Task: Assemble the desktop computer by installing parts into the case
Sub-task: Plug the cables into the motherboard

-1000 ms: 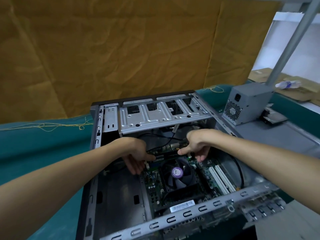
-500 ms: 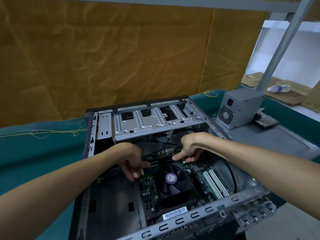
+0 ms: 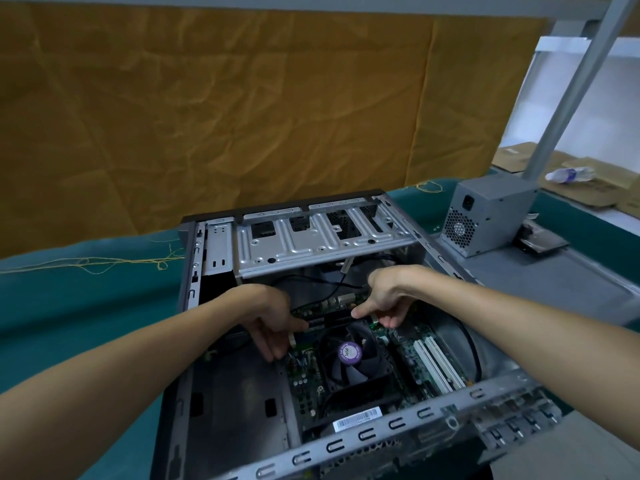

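Note:
The open computer case (image 3: pixel 214 244) lies on its side on a teal cloth. Inside it is the motherboard (image 3: pixel 304 379) with a black CPU fan (image 3: pixel 349 362) bearing a purple sticker. Just beyond the fan a dark memory stick (image 3: pixel 332 318) sits across its slot. My left hand (image 3: pixel 273 317) pinches the stick's left end, thumb on top. My right hand (image 3: pixel 388 299) holds the right end, thumb pressing down by the white latch. The silver drive cage (image 3: pixel 311 244) overhangs the far side of the board.
A grey power supply (image 3: pixel 491 216) stands on a grey panel (image 3: pixel 554 282) to the right of the case, with a flat drive (image 3: pixel 540 239) beside it. A slanted metal post (image 3: pixel 571 88), cardboard and a plastic bottle (image 3: pixel 568 174) lie behind. White expansion slots (image 3: pixel 436 365) are right of the fan.
Both hands stay on the ends of the memory stick, pressed slightly lower. The view has tilted up and the case now sits lower in the frame.

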Available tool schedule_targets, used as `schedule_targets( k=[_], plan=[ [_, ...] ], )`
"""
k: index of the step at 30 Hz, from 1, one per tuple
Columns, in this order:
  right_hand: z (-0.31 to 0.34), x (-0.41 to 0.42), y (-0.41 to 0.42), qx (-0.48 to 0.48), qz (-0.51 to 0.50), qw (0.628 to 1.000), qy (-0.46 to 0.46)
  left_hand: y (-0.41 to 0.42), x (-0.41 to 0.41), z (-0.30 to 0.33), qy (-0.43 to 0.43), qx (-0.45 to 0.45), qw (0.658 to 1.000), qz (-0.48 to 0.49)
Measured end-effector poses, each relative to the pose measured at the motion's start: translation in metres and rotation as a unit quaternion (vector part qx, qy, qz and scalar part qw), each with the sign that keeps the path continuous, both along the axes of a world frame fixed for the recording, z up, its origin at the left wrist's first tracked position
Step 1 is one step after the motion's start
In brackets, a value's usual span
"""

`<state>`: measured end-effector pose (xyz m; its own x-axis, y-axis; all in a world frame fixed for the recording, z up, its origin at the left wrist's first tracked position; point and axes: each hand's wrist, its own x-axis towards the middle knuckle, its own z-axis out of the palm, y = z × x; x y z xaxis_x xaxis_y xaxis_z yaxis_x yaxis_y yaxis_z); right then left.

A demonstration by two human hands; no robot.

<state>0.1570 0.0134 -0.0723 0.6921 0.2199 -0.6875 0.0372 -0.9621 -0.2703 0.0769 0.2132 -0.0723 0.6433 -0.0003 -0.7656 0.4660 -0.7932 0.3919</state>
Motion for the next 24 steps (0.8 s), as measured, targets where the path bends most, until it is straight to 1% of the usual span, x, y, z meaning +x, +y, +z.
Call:
schedule_targets(
  k=[5,9,14,20,22,24],
  plan=[
    [0.006,0.001,0.000,-0.004,-0.023,1.000,0.019,-0.003,-0.002,0.004,0.002,-0.008,1.000,0.016],
    [0.003,0.002,0.004,-0.027,-0.009,1.000,0.008,-0.007,-0.003,-0.001,-0.007,0.024,1.000,0.008],
    [-0.001,0.004,0.006,-0.025,-0.034,0.999,0.030,-0.014,-0.003,-0.002,-0.012,0.073,0.997,-0.015],
    [-0.005,0.003,0.009,-0.074,0.003,0.997,0.019,-0.013,0.002,-0.002,-0.015,0.105,0.993,-0.057],
    [-0.005,0.002,0.009,-0.064,0.006,0.998,0.003,-0.009,0.001,-0.005,-0.030,0.098,0.993,-0.066],
    [-0.002,0.001,0.006,-0.033,-0.005,0.999,0.003,-0.007,-0.002,-0.005,-0.037,0.080,0.995,-0.055]
  ],
)
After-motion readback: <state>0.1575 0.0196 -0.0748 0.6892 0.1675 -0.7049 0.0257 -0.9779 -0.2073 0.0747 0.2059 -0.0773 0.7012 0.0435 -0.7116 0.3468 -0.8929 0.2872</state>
